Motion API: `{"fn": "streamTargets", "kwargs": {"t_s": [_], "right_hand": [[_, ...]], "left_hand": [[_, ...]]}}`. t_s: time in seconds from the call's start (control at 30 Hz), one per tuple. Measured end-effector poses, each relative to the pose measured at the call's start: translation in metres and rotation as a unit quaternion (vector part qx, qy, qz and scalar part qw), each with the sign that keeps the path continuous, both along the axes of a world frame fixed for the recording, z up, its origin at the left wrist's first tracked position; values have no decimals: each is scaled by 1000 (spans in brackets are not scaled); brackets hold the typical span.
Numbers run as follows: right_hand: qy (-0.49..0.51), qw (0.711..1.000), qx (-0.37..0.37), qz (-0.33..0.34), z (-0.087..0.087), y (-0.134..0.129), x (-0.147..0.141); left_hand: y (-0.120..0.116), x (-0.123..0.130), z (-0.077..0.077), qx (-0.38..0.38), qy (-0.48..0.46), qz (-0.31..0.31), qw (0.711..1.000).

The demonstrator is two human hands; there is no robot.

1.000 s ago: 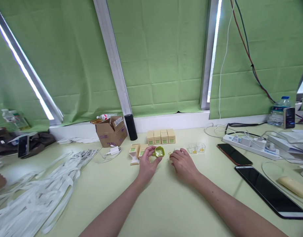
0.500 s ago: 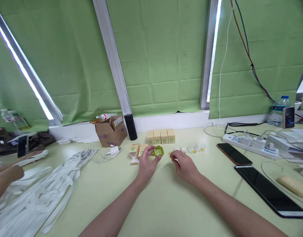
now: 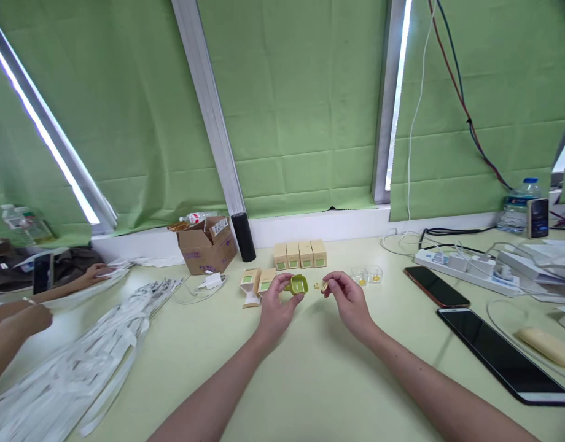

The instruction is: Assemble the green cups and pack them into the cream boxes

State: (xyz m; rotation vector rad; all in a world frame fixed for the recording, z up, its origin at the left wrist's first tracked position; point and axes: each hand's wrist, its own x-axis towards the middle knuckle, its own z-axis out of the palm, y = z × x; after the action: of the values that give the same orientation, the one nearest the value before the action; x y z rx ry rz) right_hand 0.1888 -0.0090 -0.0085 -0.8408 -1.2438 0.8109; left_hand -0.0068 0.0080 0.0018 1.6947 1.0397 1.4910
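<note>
My left hand (image 3: pixel 276 306) holds a small olive-green square cup (image 3: pixel 300 284), its hollow side facing me. My right hand (image 3: pixel 349 302) is closed in a pinch on a small gold-coloured piece (image 3: pixel 325 286), too small to name exactly. Between the two hands another small gold piece (image 3: pixel 316 285) lies on the table. Just beyond my right hand stand two clear plastic cups (image 3: pixel 374 275) with yellow bits inside. Next to my left hand are two opened kraft boxes (image 3: pixel 250 279), partly hidden behind my fingers.
Four-sided kraft boxes (image 3: pixel 305 255) stand in a row at the back. A cardboard carton (image 3: pixel 209 248) and a black cylinder (image 3: pixel 243 237) are left of them. White strips (image 3: pixel 93 350) lie at left by a co-worker's hands (image 3: pixel 27 319). Phones (image 3: pixel 436 287) and a power strip (image 3: pixel 467 270) are at right.
My right hand has come up off the table and moved slightly right, with the gold piece in its fingertips. My left hand has barely shifted. A co-worker's hand has reached toward the back left.
</note>
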Motion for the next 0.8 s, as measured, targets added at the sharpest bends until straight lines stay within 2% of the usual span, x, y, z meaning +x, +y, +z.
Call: {"fn": "streamTargets", "kwargs": {"t_s": [0.27,0.43,0.6,0.8], "right_hand": [[122,990,-62,33,6,4,1],[163,981,-82,71,8,2,1],[149,984,-72,72,8,0,0],[74,996,4,43,6,-3,-3]], "left_hand": [[2,0,-5,5,19,-15,1000],[1,1,-7,10,29,-21,999],[-3,2,-4,13,45,-27,999],[-6,2,-1,20,60,-35,997]]}}
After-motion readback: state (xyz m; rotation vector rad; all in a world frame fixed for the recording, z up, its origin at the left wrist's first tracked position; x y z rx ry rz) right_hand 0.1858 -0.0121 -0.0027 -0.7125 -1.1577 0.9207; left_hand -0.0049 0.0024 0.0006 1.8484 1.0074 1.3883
